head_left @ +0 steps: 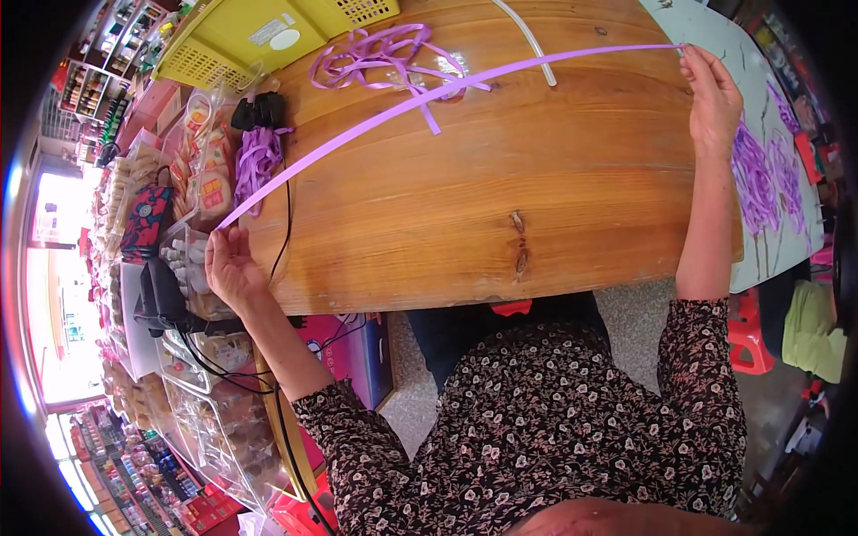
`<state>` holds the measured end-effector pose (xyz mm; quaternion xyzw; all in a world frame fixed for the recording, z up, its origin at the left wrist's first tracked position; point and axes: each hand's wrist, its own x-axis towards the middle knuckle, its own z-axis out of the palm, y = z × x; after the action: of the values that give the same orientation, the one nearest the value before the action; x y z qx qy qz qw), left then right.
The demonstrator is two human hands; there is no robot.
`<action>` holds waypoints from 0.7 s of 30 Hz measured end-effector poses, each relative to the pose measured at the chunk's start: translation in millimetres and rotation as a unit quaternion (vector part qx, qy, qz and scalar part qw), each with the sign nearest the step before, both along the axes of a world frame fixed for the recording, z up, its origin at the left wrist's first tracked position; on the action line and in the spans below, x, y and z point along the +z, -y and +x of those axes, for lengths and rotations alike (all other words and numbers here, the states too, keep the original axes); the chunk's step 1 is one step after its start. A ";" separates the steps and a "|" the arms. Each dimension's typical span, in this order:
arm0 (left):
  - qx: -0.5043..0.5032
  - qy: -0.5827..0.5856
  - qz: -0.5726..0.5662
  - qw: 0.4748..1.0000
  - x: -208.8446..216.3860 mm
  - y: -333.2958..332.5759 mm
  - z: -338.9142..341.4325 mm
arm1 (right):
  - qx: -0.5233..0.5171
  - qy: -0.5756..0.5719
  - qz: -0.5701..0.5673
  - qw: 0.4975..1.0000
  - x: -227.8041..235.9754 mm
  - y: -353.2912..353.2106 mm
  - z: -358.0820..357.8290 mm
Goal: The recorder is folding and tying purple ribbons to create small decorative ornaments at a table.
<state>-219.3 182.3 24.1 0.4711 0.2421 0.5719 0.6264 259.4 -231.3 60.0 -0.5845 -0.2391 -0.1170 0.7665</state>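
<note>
A long purple ribbon (357,130) is stretched across above the wooden table (402,223), between my two raised hands. My left hand (234,268), at the table's left edge, pinches one end of it. Out at the far right, my right hand (712,94) pinches the other end between thumb and fingers. Beneath the taut strip, at the back of the table, lies a loose tangle of purple ribbon (371,55). A smaller purple bundle (259,163) rests near the left edge, beside a black object (259,111).
A yellow plastic basket (259,40) stands at the back left. A pale tube (527,40) lies at the back. More purple ribbons (758,183) cover part of a white marbled table (737,255) on the right. Packaged goods (210,152) crowd the left side, with black cables (288,223) hanging there.
</note>
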 end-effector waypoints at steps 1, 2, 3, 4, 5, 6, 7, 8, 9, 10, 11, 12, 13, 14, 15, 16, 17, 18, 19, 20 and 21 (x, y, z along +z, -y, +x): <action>-0.032 0.075 -0.036 0.996 -2.2 0.2 3.4 | 0.043 -0.032 0.040 0.998 1.5 0.6 -1.1; -0.064 0.150 -0.072 0.984 -4.5 0.9 6.5 | 0.087 -0.064 0.080 0.991 2.4 0.7 -1.4; -0.065 0.150 -0.074 0.984 -2.1 5.4 14.9 | 0.086 -0.064 0.078 0.991 1.5 4.5 1.3; -0.123 0.224 -0.141 0.957 7.1 12.9 22.6 | 0.202 -0.096 0.130 0.966 0.2 8.0 5.5; -0.179 0.295 -0.207 0.916 14.6 17.9 26.0 | 0.314 -0.128 0.179 0.924 -1.3 9.3 8.8; -0.251 0.315 -0.224 0.888 19.6 17.3 31.8 | 0.306 -0.123 0.176 0.927 9.7 15.5 1.8; -0.246 0.315 -0.223 0.889 21.4 19.6 32.7 | 0.333 -0.184 0.248 0.891 15.3 9.7 -9.0; -0.298 0.332 -0.182 0.876 21.5 20.7 37.4 | 0.356 -0.245 0.316 0.845 18.6 5.4 -14.5; -0.351 0.347 -0.140 0.858 23.7 22.4 44.3 | 0.359 -0.246 0.314 0.844 20.0 7.2 -12.5; -0.317 0.364 -0.196 0.854 28.9 23.9 49.0 | 0.356 -0.262 0.357 0.823 19.0 10.2 -8.0; -0.312 0.364 -0.196 0.855 28.5 26.2 57.4 | 0.353 -0.278 0.398 0.800 17.8 13.6 -3.2; -0.284 0.304 -0.135 0.899 25.8 30.4 71.0 | 0.354 -0.280 0.397 0.799 16.8 19.3 1.4; -0.250 0.239 -0.072 0.935 24.3 38.0 80.6 | 0.368 -0.278 0.411 0.787 15.1 23.1 6.0; -0.192 0.172 -0.050 0.965 28.5 53.8 92.1 | 0.382 -0.274 0.425 0.774 15.4 25.4 8.9; -0.136 0.103 -0.032 0.985 26.9 67.9 106.9 | 0.381 -0.277 0.423 0.774 13.4 27.5 11.3; -0.141 0.062 0.015 0.988 24.0 76.3 114.4 | 0.404 -0.259 0.433 0.763 13.2 27.7 13.2; -0.151 0.039 0.004 0.988 23.6 86.9 117.1 | 0.426 -0.241 0.444 0.751 13.2 26.6 13.9; -0.164 0.030 0.000 0.986 23.5 97.7 124.0 | 0.425 -0.243 0.442 0.752 12.5 26.8 15.3; -0.179 0.022 -0.006 0.984 22.4 106.6 132.2 | 0.437 -0.235 0.442 0.747 11.9 28.1 17.8; -0.183 0.022 -0.011 0.983 21.7 114.5 139.0 | 0.449 -0.226 0.443 0.742 11.5 30.5 18.9; -0.204 0.016 -0.014 0.979 25.1 122.0 142.8 | 0.448 -0.228 0.443 0.742 14.6 26.4 14.6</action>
<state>-76.5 60.3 49.2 0.4924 0.1387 0.4362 0.7403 274.0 -257.7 74.6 -0.0140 -0.2128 0.2836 0.9349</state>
